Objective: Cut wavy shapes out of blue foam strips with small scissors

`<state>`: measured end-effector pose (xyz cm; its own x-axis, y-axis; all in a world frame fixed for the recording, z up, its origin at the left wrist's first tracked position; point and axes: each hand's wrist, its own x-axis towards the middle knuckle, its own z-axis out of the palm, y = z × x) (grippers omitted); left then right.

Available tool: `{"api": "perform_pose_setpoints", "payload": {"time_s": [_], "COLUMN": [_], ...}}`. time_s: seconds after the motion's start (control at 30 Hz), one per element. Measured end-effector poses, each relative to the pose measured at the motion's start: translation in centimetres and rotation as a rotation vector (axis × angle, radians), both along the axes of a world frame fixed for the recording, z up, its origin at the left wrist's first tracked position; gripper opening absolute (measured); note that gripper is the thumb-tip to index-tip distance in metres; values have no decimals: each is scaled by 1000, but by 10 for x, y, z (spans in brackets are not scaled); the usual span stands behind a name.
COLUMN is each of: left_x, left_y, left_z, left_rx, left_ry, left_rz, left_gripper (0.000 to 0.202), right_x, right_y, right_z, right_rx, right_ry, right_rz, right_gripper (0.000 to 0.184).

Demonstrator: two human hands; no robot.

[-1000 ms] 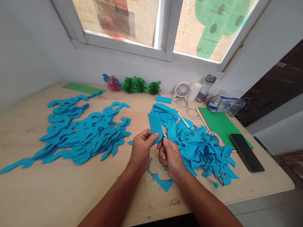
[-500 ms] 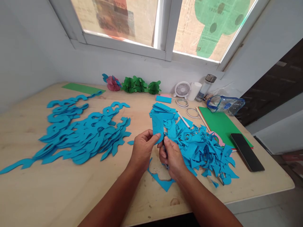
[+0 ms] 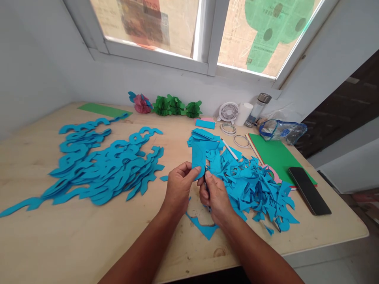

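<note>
My left hand (image 3: 181,182) pinches a blue paper strip (image 3: 198,154) between thumb and fingers, holding it upright above the table. Closed around a dark-handled pair of scissors (image 3: 206,182), my right hand (image 3: 215,194) is right beside the strip's lower edge; most of the scissors is hidden by the fingers. Below the hands lies a cut blue paper offcut (image 3: 204,228). Just to the right spreads a heap of blue paper scraps (image 3: 251,183). Farther left are stacked wavy blue paper cutouts (image 3: 109,169).
Behind the hands are blue paper pieces (image 3: 204,135), a white pen (image 3: 229,149) and tape rolls (image 3: 227,128). A small fan (image 3: 229,112), a bottle (image 3: 258,110) and green paper figures (image 3: 175,105) stand along the wall. A phone (image 3: 309,190) rests on green paper (image 3: 278,157) at right.
Hardly anything differs: the blue strip and both hands stay in nearly the same place, with the view shifted very slightly.
</note>
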<state>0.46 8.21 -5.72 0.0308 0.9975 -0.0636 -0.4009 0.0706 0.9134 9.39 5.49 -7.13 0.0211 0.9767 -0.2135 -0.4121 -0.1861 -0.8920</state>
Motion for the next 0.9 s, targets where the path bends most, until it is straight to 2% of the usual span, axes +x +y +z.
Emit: {"api": "perform_pose_setpoints", "payload": {"time_s": [0.17,0.6,0.9], "left_x": [-1,-2,-3], "left_y": [1,1,3], "left_z": [-1,1,0], "left_rx": [2,9,-19], "left_ry": [19,19,17], "left_rz": [42,-27,47], "left_gripper": [20,20,16], "right_x": [0,3,1], "right_y": [-1,0,-1], "right_z": [-1,0,3], "right_rx": [-16,-4,-13], "right_ry": [-10,-28,-55], "right_rz": [-2,12,18], "right_gripper": [48,47,47]}}
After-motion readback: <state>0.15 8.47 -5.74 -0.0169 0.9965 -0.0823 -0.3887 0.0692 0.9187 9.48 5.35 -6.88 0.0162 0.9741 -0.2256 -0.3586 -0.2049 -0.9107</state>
